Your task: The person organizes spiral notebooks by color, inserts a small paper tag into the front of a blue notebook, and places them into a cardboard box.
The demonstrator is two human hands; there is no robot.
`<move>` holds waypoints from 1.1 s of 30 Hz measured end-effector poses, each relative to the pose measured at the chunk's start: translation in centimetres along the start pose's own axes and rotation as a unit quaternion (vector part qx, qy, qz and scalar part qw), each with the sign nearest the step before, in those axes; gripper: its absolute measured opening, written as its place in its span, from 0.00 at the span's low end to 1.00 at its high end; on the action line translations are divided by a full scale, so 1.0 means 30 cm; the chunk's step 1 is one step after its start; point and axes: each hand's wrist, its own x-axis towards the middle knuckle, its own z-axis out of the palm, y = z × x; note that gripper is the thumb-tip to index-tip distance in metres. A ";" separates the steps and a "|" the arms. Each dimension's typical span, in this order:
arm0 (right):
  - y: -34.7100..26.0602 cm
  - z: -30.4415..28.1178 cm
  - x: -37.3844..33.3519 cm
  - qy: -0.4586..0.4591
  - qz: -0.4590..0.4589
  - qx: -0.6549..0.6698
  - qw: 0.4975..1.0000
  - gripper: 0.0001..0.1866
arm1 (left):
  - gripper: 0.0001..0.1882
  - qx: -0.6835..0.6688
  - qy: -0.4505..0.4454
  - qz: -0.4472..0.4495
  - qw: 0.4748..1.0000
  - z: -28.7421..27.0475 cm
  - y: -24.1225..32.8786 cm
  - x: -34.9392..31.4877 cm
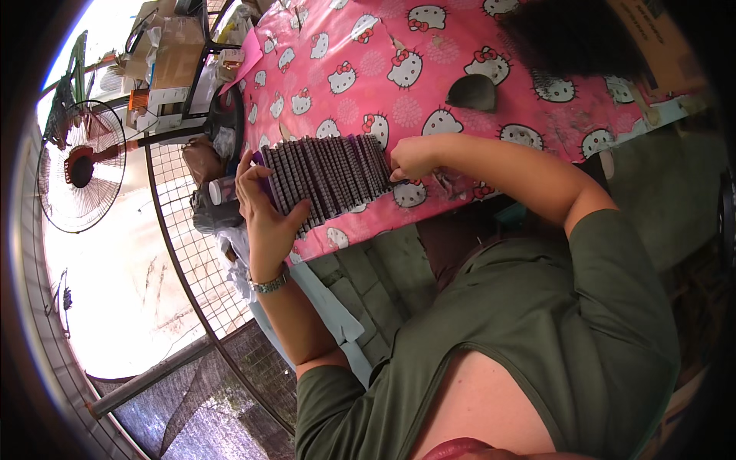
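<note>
A row of thin, dark grey ridged strips (326, 175) lies on the pink table cover, packed side by side with purple showing at the ends and between some of them. My left hand (264, 203) grips the row's left end, thumb along the near edge and fingers round the outer side. At the opposite end, my right hand (412, 158) has its fingers curled closed against the last strips. Whatever is between those fingertips is hidden. A metal-banded watch (269, 285) circles my left wrist.
A dark grey curved piece (473, 93) rests beyond my right forearm. Black bristle-like material (571, 38) lies at the far right beside a cardboard piece (663, 42). Left of the table are a fan (80, 161), cardboard boxes (178, 54) and a wire grid (188, 211).
</note>
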 end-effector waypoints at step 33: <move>0.077 0.114 -0.019 0.217 -0.115 -0.263 0.933 0.25 | 0.37 -0.010 0.003 0.006 1.000 0.035 0.015 -0.011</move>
